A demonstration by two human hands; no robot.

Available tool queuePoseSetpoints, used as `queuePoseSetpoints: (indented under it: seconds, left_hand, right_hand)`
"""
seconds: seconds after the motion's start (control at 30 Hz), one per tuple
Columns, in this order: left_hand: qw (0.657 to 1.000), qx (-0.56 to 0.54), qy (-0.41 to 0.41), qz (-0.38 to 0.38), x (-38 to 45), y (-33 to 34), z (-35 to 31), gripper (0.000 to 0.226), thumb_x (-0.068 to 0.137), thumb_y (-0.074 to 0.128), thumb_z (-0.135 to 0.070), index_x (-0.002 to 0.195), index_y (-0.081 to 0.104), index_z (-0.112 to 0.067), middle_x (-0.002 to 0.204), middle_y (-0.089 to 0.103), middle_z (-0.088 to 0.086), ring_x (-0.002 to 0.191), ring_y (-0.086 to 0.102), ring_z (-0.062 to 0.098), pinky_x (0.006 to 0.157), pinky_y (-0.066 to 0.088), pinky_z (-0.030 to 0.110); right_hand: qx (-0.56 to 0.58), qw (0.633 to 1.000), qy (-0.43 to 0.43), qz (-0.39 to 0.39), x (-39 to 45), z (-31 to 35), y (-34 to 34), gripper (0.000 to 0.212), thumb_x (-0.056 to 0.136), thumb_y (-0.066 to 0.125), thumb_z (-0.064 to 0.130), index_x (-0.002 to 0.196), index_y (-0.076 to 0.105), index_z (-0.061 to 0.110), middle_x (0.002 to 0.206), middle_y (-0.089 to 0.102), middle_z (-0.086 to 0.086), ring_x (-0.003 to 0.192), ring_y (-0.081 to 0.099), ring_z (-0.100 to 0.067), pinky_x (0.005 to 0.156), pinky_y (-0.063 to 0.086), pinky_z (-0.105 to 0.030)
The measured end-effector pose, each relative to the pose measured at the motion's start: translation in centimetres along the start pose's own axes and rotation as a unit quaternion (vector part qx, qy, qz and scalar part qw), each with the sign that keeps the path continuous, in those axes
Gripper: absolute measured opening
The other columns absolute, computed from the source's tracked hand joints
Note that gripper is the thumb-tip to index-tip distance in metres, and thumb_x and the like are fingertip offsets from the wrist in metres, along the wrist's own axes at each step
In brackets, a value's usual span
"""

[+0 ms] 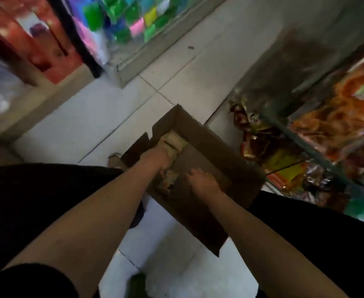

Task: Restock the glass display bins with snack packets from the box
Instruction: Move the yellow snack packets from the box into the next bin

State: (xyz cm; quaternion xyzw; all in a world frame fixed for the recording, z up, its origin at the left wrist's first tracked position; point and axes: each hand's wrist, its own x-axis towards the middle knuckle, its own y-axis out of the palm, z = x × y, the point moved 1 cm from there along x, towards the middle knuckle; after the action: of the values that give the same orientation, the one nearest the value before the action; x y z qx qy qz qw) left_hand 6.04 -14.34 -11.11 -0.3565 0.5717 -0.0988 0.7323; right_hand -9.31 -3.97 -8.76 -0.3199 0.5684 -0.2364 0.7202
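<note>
A brown cardboard box (200,147) sat open on the pale tiled floor (86,125), its flaps splayed and its corrugated walls dull and soft at the edges. Both bare forearms reached down into it. The left hand (158,159) was deep inside among the snack packets (168,179), which looked crinkled and yellowish, though the blur kept me from telling whether its fingers were gripping one. The right hand (200,181) hovered over the box's inner floor just beside those packets, fingers loosely bent and holding nothing I could make out. To the right stood the glass display bins (305,145), their clear panes edged in greenish glass, stuffed with glossy foil bags in orange, yellow and red. Further off, a low shelf (133,59) held bright green and pink blocks.
</note>
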Motion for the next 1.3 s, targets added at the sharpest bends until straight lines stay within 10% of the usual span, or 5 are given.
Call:
queuePoseSetpoints:
  seconds: [0.17,0.47,0.73,1.0,1.3]
  left_hand:
    - [0.946,0.200,0.256,0.004,4.4,4.0,-3.0,0.046,0.097,0.052,-0.025,0.140,0.043,-0.010,0.144,0.043,0.014,0.131,0.042,0.032,0.104,0.039,0.042]
    - [0.901,0.328,0.275,-0.070,9.8,8.4,-4.6,0.067,0.096,0.046,-0.039,0.152,0.017,-0.016,0.156,0.021,0.011,0.144,0.017,0.035,0.111,0.027,0.046]
    - [0.974,-0.069,0.176,0.121,3.3,3.9,-3.0,0.056,0.087,0.068,-0.030,0.136,0.050,-0.011,0.134,0.053,0.014,0.120,0.054,0.031,0.101,0.046,0.040]
    - [0.699,-0.565,0.253,0.358,-13.0,-4.5,-0.2,0.028,0.088,0.058,-0.035,0.112,0.063,-0.022,0.105,0.069,0.005,0.090,0.065,0.020,0.083,0.051,0.039]
    - [0.658,-0.549,0.488,0.163,-33.6,-16.2,1.7,0.032,0.088,0.063,-0.044,0.110,0.067,-0.021,0.111,0.072,0.006,0.091,0.070,0.020,0.069,0.057,0.033]
  right_hand:
    - [0.032,0.998,-0.040,0.044,8.0,0.8,6.5,0.061,0.093,0.049,0.046,0.148,0.031,0.024,0.151,0.029,-0.010,0.134,0.032,-0.034,0.105,0.035,-0.045]
    - [0.028,0.999,-0.011,0.017,11.2,0.0,10.2,0.047,0.100,0.035,0.035,0.145,0.038,0.026,0.159,0.012,-0.018,0.144,0.015,-0.038,0.112,0.019,-0.046]
    - [0.233,0.947,0.220,-0.005,4.7,-3.9,3.5,0.064,0.076,0.075,0.036,0.122,0.038,0.013,0.122,0.058,-0.012,0.114,0.055,-0.031,0.093,0.044,-0.041]
    - [0.503,0.805,0.147,-0.279,-10.2,-0.9,-10.6,0.062,0.071,0.083,0.037,0.109,0.039,0.016,0.094,0.057,0.008,0.084,0.059,-0.008,0.067,0.046,-0.017]
    - [0.544,0.753,-0.068,-0.364,-30.4,2.6,-23.8,0.041,0.079,0.078,0.019,0.117,0.062,0.019,0.105,0.071,0.003,0.095,0.067,-0.013,0.076,0.054,-0.024]
